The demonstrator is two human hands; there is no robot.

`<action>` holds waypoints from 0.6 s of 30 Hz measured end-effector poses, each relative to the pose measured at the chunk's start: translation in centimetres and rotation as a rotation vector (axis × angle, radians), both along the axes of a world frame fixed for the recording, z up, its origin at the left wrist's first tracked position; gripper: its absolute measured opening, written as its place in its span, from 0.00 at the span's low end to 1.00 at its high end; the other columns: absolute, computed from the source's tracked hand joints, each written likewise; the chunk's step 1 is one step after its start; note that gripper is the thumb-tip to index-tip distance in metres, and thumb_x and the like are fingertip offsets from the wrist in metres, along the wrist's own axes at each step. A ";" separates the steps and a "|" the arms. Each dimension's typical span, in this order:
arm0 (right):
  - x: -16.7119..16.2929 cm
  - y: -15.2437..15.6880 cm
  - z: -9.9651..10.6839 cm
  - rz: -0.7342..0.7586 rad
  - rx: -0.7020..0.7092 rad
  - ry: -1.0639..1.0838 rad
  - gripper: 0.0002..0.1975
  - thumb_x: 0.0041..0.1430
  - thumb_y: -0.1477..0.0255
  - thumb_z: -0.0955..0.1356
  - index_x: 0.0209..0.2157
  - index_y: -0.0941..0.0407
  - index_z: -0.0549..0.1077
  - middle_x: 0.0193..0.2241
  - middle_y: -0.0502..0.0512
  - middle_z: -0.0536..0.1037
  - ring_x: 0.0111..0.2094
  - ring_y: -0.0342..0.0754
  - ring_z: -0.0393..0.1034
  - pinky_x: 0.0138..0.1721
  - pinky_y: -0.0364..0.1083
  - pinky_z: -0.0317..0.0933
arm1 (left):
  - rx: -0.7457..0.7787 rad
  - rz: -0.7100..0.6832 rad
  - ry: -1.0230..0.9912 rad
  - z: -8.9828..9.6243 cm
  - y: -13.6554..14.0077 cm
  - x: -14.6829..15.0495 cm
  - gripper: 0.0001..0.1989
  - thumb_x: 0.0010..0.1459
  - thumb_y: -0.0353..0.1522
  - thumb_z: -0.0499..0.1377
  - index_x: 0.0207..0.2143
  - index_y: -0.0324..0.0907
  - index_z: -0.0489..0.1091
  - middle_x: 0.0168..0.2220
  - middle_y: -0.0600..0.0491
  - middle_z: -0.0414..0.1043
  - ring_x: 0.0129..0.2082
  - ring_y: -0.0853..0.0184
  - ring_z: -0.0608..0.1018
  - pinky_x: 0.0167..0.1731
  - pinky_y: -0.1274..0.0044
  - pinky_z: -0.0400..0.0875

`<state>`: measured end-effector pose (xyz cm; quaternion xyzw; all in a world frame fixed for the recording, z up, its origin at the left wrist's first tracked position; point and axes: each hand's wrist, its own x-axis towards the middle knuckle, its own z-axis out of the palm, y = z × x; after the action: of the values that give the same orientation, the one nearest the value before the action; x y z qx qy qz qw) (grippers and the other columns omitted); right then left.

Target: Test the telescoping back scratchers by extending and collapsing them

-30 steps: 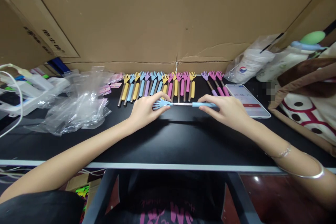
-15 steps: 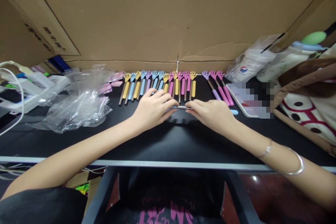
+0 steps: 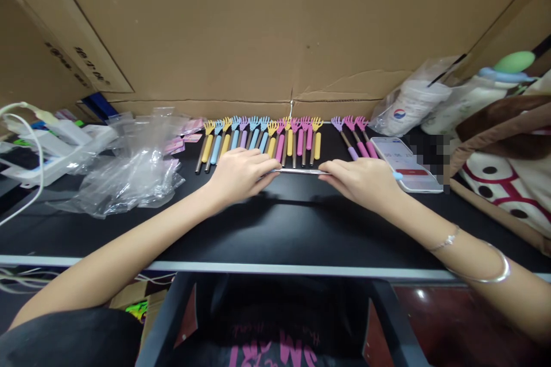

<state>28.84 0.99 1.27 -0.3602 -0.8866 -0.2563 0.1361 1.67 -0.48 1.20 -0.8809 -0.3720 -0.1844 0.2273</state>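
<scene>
A telescopic back scratcher (image 3: 300, 171) spans level between my two hands above the black table, its thin silver rod drawn out. My left hand (image 3: 241, 175) is closed round its left part, hiding that end. Round the right part my right hand (image 3: 359, 180) is closed, and a light blue handle tip (image 3: 398, 175) sticks out past it. Behind my hands lies a row of back scratchers (image 3: 262, 137) with yellow, blue, purple and pink claw heads. Right of that row, three more back scratchers (image 3: 355, 137), purple and pink, lie side by side.
Clear plastic bags (image 3: 138, 166) lie at left, beside a white power strip (image 3: 60, 155) with cables. A phone (image 3: 407, 163) lies at right, near a lidded cup (image 3: 415, 106), a bottle (image 3: 486, 92) and a cloth bag (image 3: 508, 160). A cardboard wall (image 3: 275, 28) closes the back.
My hands have moved apart, the left one leftward and the right one rightward. More of the silver rod shows between them, and the blue handle tip has shifted right over the phone's edge.
</scene>
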 end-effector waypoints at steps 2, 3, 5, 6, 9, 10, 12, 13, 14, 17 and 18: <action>0.9 0.3 0.1 -0.019 0.004 -0.007 0.22 0.68 0.60 0.55 0.33 0.54 0.75 0.25 0.50 0.78 0.20 0.41 0.65 0.23 0.44 0.40 | 0.003 0.003 -0.005 0.0 0.2 -0.5 0.15 0.66 0.37 0.47 0.36 0.43 0.73 0.29 0.53 0.75 0.32 0.66 0.75 0.28 0.75 0.58; 1.5 0.5 0.1 -0.033 0.002 -0.008 0.22 0.67 0.60 0.55 0.33 0.54 0.75 0.26 0.51 0.79 0.21 0.41 0.66 0.23 0.44 0.41 | 0.007 0.012 -0.010 0.0 0.4 -0.8 0.15 0.66 0.37 0.48 0.37 0.44 0.73 0.30 0.53 0.75 0.32 0.66 0.75 0.28 0.75 0.57; 2.6 0.9 0.2 -0.064 0.001 0.002 0.22 0.67 0.59 0.55 0.33 0.54 0.75 0.26 0.52 0.79 0.22 0.42 0.67 0.24 0.44 0.42 | 0.013 0.038 -0.017 0.1 0.6 -1.3 0.16 0.66 0.38 0.48 0.36 0.44 0.74 0.30 0.53 0.75 0.32 0.66 0.75 0.27 0.75 0.57; 3.2 1.1 0.3 -0.079 0.000 0.007 0.22 0.67 0.58 0.55 0.34 0.54 0.75 0.27 0.52 0.79 0.23 0.43 0.68 0.25 0.44 0.42 | 0.012 0.052 -0.020 0.2 0.8 -1.5 0.16 0.65 0.38 0.48 0.36 0.44 0.74 0.29 0.53 0.76 0.32 0.65 0.75 0.27 0.75 0.57; 4.4 1.5 0.3 -0.106 -0.001 0.014 0.23 0.67 0.58 0.55 0.34 0.53 0.75 0.28 0.52 0.80 0.25 0.45 0.69 0.26 0.44 0.45 | -0.008 0.072 -0.018 0.3 1.1 -1.8 0.16 0.65 0.39 0.48 0.36 0.44 0.74 0.29 0.53 0.76 0.32 0.65 0.75 0.27 0.75 0.57; 4.6 1.6 0.3 -0.109 -0.006 0.015 0.23 0.67 0.58 0.55 0.34 0.53 0.75 0.29 0.52 0.80 0.26 0.45 0.70 0.26 0.44 0.45 | -0.011 0.069 -0.014 0.4 1.1 -1.8 0.16 0.65 0.39 0.48 0.36 0.44 0.74 0.29 0.53 0.76 0.32 0.65 0.75 0.27 0.75 0.57; 4.8 1.7 0.1 -0.107 -0.021 0.024 0.23 0.67 0.57 0.55 0.34 0.53 0.75 0.29 0.53 0.80 0.26 0.45 0.70 0.27 0.45 0.46 | -0.004 0.062 -0.009 0.4 1.1 -1.8 0.16 0.65 0.39 0.48 0.36 0.45 0.74 0.29 0.53 0.76 0.32 0.65 0.76 0.27 0.75 0.57; 4.7 1.7 0.0 -0.100 -0.030 0.033 0.22 0.66 0.57 0.55 0.34 0.53 0.75 0.29 0.53 0.80 0.26 0.46 0.70 0.27 0.45 0.46 | 0.002 0.058 -0.007 0.3 1.1 -1.8 0.16 0.65 0.39 0.48 0.36 0.45 0.74 0.29 0.53 0.75 0.32 0.65 0.76 0.27 0.75 0.57; 4.7 1.7 -0.1 -0.092 -0.038 0.043 0.22 0.66 0.58 0.56 0.34 0.53 0.75 0.29 0.53 0.80 0.27 0.46 0.71 0.27 0.45 0.46 | 0.007 0.058 -0.009 0.2 1.0 -1.8 0.16 0.65 0.39 0.48 0.36 0.45 0.74 0.29 0.53 0.75 0.32 0.65 0.76 0.27 0.75 0.57; 4.3 1.7 -0.3 -0.057 -0.054 0.070 0.21 0.66 0.59 0.56 0.35 0.54 0.75 0.31 0.53 0.81 0.29 0.46 0.72 0.26 0.45 0.48 | 0.008 0.059 -0.022 -0.3 0.9 -1.8 0.16 0.65 0.38 0.48 0.36 0.44 0.74 0.30 0.53 0.76 0.32 0.65 0.75 0.26 0.75 0.57; 4.2 1.7 -0.3 -0.047 -0.053 0.080 0.20 0.66 0.60 0.57 0.36 0.54 0.75 0.32 0.52 0.81 0.30 0.46 0.73 0.26 0.44 0.49 | 0.006 0.059 -0.031 -0.4 0.9 -1.8 0.16 0.65 0.38 0.48 0.35 0.44 0.74 0.30 0.52 0.76 0.32 0.65 0.75 0.26 0.75 0.57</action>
<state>33.02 2.68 0.93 -0.3943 -0.8783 -0.2210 0.1558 -0.12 0.41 0.79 -0.8660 -0.4007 -0.1922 0.2294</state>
